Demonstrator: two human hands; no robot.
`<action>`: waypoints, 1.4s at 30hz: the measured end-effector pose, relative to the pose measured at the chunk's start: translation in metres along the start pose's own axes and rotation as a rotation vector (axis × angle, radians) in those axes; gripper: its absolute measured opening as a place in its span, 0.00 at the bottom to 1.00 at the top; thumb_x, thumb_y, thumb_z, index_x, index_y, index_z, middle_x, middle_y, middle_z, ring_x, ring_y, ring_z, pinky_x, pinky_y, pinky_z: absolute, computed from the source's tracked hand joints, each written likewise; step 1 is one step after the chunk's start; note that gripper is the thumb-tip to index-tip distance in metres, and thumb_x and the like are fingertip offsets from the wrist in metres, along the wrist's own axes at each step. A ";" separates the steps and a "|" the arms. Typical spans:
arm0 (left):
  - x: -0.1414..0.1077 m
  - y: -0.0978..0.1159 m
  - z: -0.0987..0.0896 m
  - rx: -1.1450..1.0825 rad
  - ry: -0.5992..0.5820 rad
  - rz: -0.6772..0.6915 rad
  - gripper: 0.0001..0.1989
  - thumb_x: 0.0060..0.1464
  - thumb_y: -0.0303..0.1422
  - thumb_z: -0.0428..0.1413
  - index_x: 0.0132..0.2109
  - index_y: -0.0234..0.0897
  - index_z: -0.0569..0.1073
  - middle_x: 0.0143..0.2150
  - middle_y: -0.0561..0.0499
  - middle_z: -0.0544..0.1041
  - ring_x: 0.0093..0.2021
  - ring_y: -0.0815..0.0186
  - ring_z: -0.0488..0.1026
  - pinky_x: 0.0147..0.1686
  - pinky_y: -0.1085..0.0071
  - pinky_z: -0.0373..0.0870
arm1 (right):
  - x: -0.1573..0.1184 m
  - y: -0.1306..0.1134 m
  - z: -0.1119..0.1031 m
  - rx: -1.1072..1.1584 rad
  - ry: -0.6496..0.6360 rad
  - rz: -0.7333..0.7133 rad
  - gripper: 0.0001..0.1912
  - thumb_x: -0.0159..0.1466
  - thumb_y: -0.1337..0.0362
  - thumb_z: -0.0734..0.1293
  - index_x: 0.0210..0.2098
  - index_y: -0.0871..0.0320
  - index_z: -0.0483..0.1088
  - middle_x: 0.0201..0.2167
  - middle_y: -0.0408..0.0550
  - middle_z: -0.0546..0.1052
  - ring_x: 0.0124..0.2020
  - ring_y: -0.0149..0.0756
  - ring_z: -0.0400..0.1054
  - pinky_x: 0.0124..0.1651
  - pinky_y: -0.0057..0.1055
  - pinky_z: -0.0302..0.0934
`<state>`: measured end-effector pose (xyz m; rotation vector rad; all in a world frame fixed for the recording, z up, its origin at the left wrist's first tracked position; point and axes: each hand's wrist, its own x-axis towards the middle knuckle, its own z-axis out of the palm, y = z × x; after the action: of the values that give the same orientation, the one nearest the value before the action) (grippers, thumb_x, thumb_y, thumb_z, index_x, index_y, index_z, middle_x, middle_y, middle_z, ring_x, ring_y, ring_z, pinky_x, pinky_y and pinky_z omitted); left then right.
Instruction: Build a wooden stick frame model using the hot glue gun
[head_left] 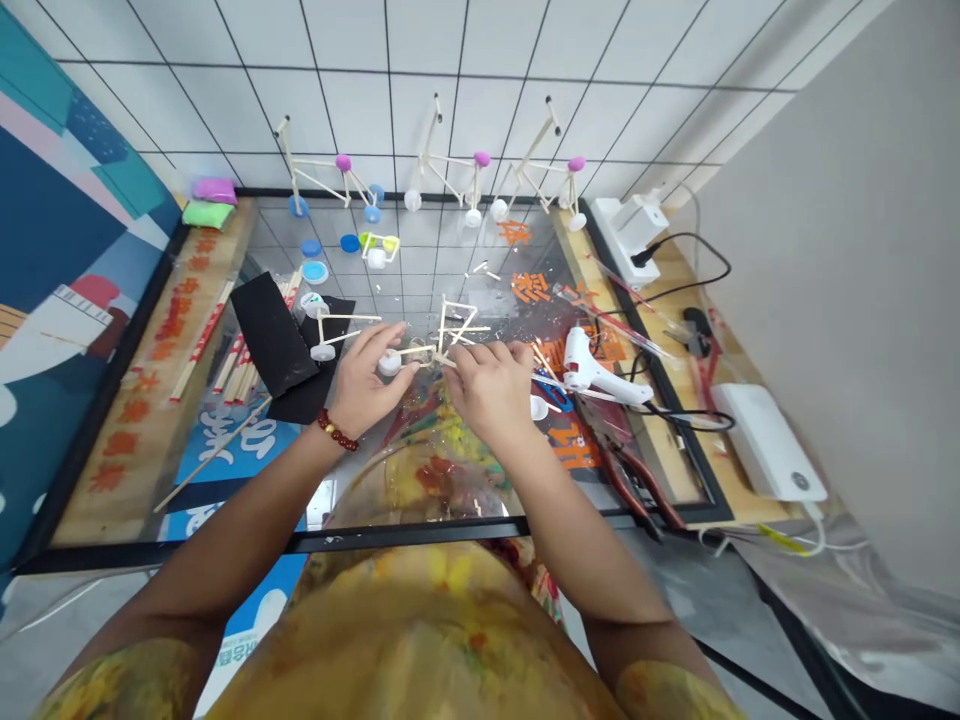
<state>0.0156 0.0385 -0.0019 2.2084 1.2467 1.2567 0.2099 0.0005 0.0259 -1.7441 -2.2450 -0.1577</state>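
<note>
My left hand [364, 380] and my right hand [491, 390] meet over a glass-topped table [480, 505]. Between them is a small frame of thin wooden sticks [457, 325]. My right fingers pinch its sticks near the joint. My left fingertips press against a white bottle-cap wheel [389, 362] on a stick at the frame's left end. A second stick model with white wheels [322, 345] stands just beyond my left hand. A white hot glue gun [592, 370] lies to the right of my right hand.
Several finished stick bicycles with coloured caps [450, 160] stand at the far edge against white tiles. Black foam sheets [274, 335] and loose sticks [240, 360] lie left. Red-handled pliers [637, 470], a white power bank [765, 440] and a power strip [630, 225] with cables lie right.
</note>
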 end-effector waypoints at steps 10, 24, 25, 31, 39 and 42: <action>0.003 -0.001 0.003 0.022 0.005 0.099 0.10 0.63 0.33 0.55 0.44 0.39 0.81 0.43 0.47 0.79 0.46 0.63 0.77 0.49 0.64 0.74 | 0.001 0.001 0.001 -0.017 0.001 -0.024 0.13 0.69 0.68 0.60 0.36 0.56 0.78 0.32 0.50 0.79 0.38 0.42 0.63 0.48 0.43 0.41; 0.003 -0.005 0.006 0.048 0.010 0.098 0.11 0.63 0.35 0.54 0.43 0.40 0.82 0.41 0.49 0.80 0.43 0.63 0.77 0.45 0.66 0.74 | 0.002 0.004 0.012 -0.057 0.068 -0.046 0.13 0.67 0.70 0.61 0.36 0.55 0.78 0.30 0.50 0.79 0.37 0.41 0.64 0.49 0.43 0.41; 0.003 -0.006 0.006 0.043 0.014 0.101 0.11 0.63 0.34 0.54 0.43 0.40 0.82 0.41 0.49 0.80 0.43 0.64 0.78 0.45 0.67 0.74 | 0.002 0.004 0.012 -0.060 0.073 -0.048 0.13 0.67 0.70 0.61 0.36 0.55 0.78 0.30 0.50 0.79 0.37 0.41 0.64 0.49 0.43 0.41; 0.004 -0.005 0.007 0.043 0.017 0.095 0.10 0.63 0.34 0.55 0.43 0.40 0.82 0.41 0.49 0.80 0.43 0.63 0.78 0.46 0.66 0.75 | 0.003 0.003 0.011 -0.066 0.078 -0.056 0.12 0.65 0.71 0.62 0.35 0.55 0.78 0.29 0.50 0.79 0.37 0.41 0.64 0.48 0.43 0.42; 0.004 -0.006 0.009 0.074 0.014 0.077 0.10 0.62 0.34 0.55 0.42 0.41 0.82 0.42 0.49 0.80 0.44 0.63 0.78 0.46 0.66 0.75 | 0.003 0.003 0.011 -0.080 0.073 -0.061 0.14 0.67 0.71 0.60 0.34 0.54 0.78 0.29 0.49 0.78 0.37 0.42 0.63 0.48 0.43 0.42; 0.004 -0.006 0.009 0.077 0.001 0.075 0.11 0.62 0.34 0.54 0.42 0.41 0.82 0.42 0.49 0.80 0.44 0.63 0.77 0.47 0.66 0.75 | 0.003 0.003 0.011 -0.066 0.068 -0.059 0.13 0.65 0.72 0.61 0.35 0.55 0.78 0.30 0.50 0.79 0.37 0.42 0.63 0.48 0.43 0.42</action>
<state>0.0205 0.0463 -0.0083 2.3294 1.2434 1.2571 0.2099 0.0068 0.0160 -1.6788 -2.2673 -0.3029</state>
